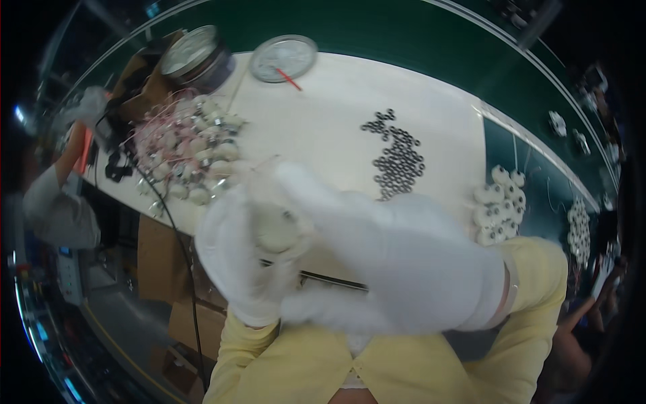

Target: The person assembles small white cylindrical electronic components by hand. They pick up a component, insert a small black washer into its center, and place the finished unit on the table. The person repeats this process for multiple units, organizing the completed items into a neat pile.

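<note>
My left hand point(232, 273), in a white glove, is closed around a pale round part point(277, 229) with a small dark spot on its face. My right hand point(410, 259), also gloved in white, reaches across from the right. Its fingers lie above and below the part, smeared by motion, so I cannot tell whether they grip anything. Just beyond my right hand, a cluster of small dark metal rings point(400, 161) lies on the white table point(323, 121). Past my left hand is a heap of pale round parts with pink wires point(195, 151).
A round metal tin point(195, 57) stands at the far left, beside a round lid point(282, 57) with a red stick point(289, 79). More white round parts with dark centres point(498, 205) sit at the right. A black cable point(182, 242) hangs over the left edge. A co-worker's arm point(64, 161) shows farther left.
</note>
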`<state>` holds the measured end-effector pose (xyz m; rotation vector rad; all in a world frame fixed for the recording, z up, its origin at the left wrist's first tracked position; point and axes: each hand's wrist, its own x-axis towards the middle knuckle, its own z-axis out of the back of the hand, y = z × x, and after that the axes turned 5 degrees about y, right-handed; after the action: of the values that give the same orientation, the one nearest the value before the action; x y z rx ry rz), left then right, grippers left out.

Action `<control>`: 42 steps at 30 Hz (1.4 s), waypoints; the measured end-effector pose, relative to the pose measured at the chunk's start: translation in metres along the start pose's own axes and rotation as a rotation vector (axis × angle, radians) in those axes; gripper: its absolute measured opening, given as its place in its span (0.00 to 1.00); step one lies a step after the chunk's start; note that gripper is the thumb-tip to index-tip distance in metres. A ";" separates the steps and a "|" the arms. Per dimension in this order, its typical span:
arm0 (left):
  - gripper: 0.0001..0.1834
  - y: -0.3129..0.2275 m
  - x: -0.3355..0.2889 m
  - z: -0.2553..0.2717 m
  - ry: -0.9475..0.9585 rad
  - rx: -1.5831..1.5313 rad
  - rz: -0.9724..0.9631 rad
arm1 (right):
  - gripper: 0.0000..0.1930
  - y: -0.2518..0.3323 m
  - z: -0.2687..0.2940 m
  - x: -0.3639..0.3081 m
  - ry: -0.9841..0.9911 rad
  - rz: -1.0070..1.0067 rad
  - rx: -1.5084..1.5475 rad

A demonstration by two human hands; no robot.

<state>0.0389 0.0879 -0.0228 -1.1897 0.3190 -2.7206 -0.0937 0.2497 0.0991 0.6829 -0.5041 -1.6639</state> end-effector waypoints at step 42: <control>0.31 0.031 -0.015 -0.027 0.453 -0.023 -0.060 | 0.19 -0.140 -0.024 -0.059 -0.311 -0.253 -0.235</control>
<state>0.0304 0.0646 -0.0590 -0.5804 0.3718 -3.0240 -0.1713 0.3358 -0.0016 0.3249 -0.4429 -2.0458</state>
